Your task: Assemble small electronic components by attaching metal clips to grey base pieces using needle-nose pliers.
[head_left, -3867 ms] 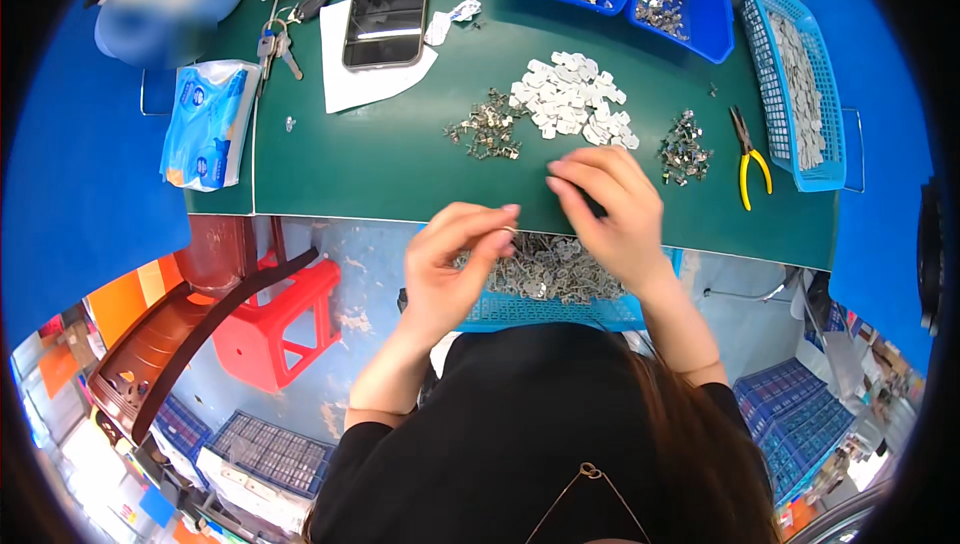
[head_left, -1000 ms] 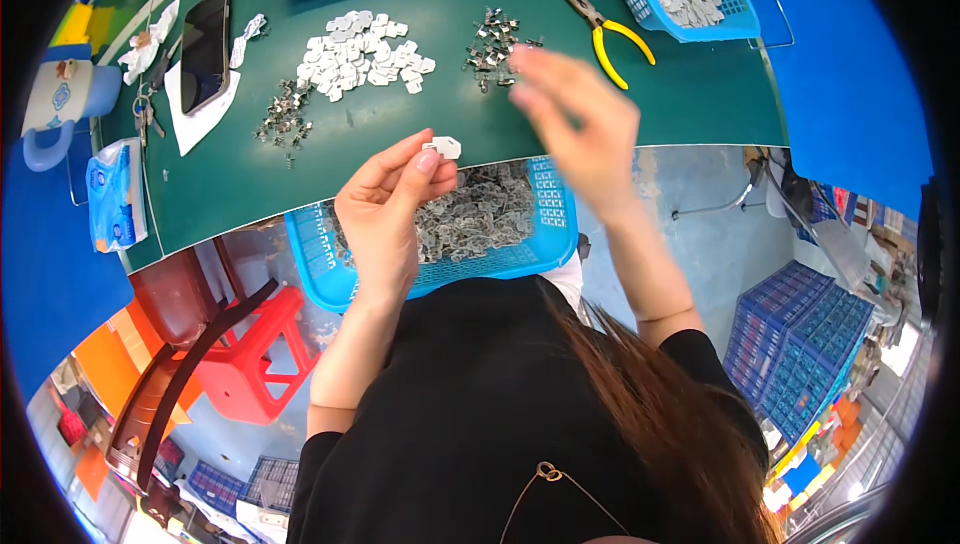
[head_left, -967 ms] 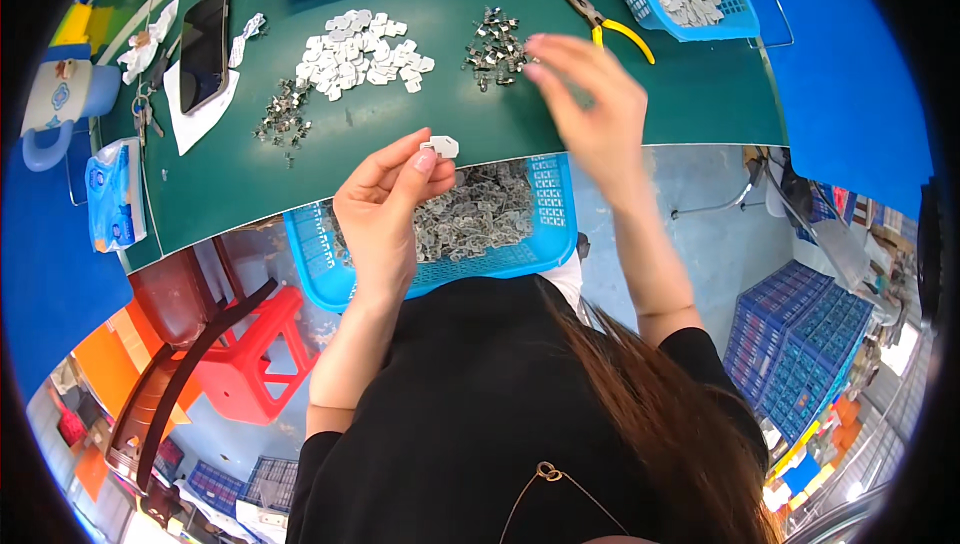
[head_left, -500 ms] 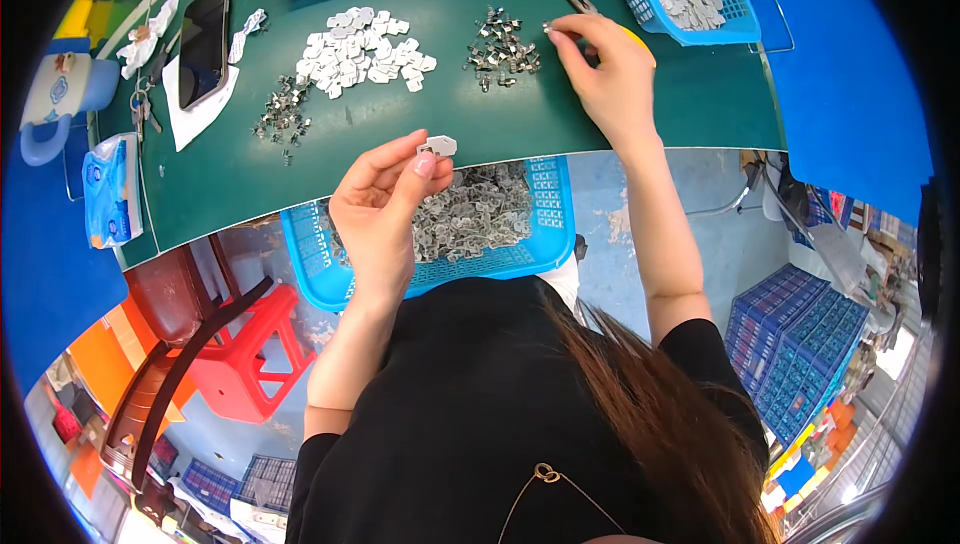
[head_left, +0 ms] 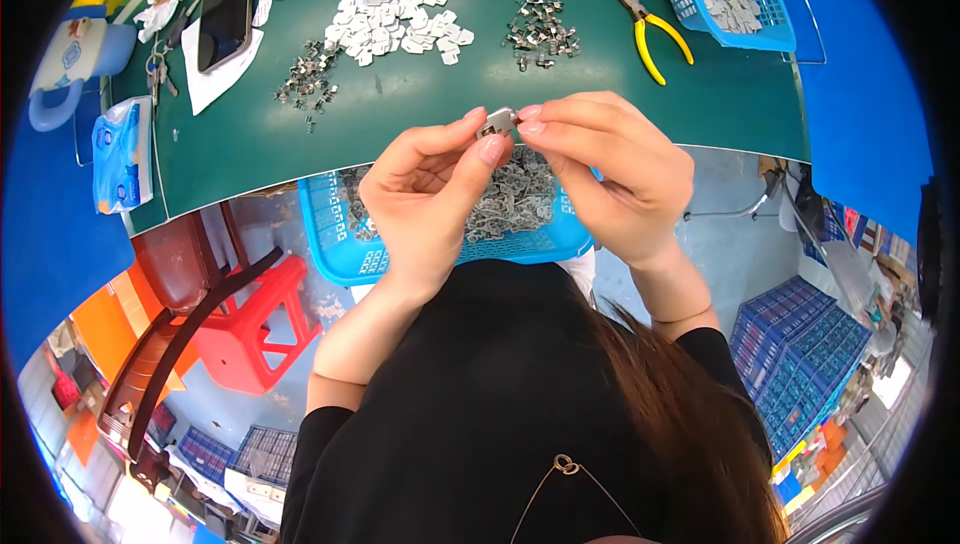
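Above the table's near edge, my left hand [head_left: 428, 179] pinches a small pale plate [head_left: 497, 123] between thumb and fingers. My right hand [head_left: 622, 166] meets it from the other side, its fingertips closed on a tiny metal clip [head_left: 516, 118] against the plate's right end. The fingers partly cover the clip, so I cannot tell whether it is seated on the plate. Beyond my hands lie a pile of white plates [head_left: 390, 22], a pile of metal clips [head_left: 541, 32] and another clip pile [head_left: 308, 76]. Below my hands, a blue basket [head_left: 470, 252] contains many small metal-and-plastic-looking pieces.
Yellow-handled pliers [head_left: 639, 12] lie on the green table [head_left: 600, 109] beside a blue basket of grey plates [head_left: 765, 36]. A phone [head_left: 228, 12], keys [head_left: 158, 72] and a tissue pack [head_left: 122, 156] are at the left. A red stool [head_left: 240, 349] stands below.
My right hand has come from beside the pliers to the plate, bringing a small clip. My left hand has shifted slightly right and up with the plate. The view has shifted slightly.
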`<move>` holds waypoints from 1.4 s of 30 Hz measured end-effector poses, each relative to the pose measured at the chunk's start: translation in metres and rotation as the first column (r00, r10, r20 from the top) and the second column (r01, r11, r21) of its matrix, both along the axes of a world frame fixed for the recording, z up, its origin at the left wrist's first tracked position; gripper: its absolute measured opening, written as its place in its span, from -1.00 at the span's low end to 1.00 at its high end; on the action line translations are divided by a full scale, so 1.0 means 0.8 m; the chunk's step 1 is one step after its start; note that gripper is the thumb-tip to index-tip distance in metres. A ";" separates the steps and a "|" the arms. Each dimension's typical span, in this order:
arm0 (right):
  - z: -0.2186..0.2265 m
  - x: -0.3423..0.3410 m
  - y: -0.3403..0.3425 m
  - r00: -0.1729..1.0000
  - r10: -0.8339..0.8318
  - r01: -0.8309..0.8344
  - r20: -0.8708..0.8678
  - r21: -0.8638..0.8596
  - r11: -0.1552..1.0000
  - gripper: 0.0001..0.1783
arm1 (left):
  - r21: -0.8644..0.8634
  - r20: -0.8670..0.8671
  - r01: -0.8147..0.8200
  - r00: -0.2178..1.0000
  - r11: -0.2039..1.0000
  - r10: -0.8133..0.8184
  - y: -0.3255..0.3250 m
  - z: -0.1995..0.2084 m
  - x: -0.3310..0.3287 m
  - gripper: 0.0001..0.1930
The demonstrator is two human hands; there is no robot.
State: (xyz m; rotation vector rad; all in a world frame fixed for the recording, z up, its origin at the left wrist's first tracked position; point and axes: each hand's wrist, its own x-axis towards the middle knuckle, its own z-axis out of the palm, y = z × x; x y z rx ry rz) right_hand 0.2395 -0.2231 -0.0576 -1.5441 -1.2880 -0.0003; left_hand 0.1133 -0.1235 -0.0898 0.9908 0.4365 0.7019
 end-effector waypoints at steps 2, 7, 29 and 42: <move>-0.002 -0.003 0.001 0.999 -0.019 0.019 0.044 0.007 1.000 -0.76 | -0.001 0.001 -0.008 1.000 1.000 0.008 -0.001 0.002 0.000 -0.78; 0.000 -0.009 0.004 0.971 -0.053 0.049 0.233 0.024 0.999 -0.76 | 0.133 -0.070 -0.032 0.997 0.991 0.042 -0.004 0.007 -0.002 -0.78; -0.072 0.103 -0.025 0.524 -0.495 0.803 0.693 -0.208 0.558 -0.49 | -0.016 0.049 0.001 0.999 1.000 0.000 0.006 0.006 -0.006 -0.83; 0.034 0.043 -0.033 0.910 -0.047 0.133 0.412 -0.183 0.974 -0.54 | 0.312 0.062 -0.131 0.991 0.941 0.118 0.012 0.005 -0.018 -0.83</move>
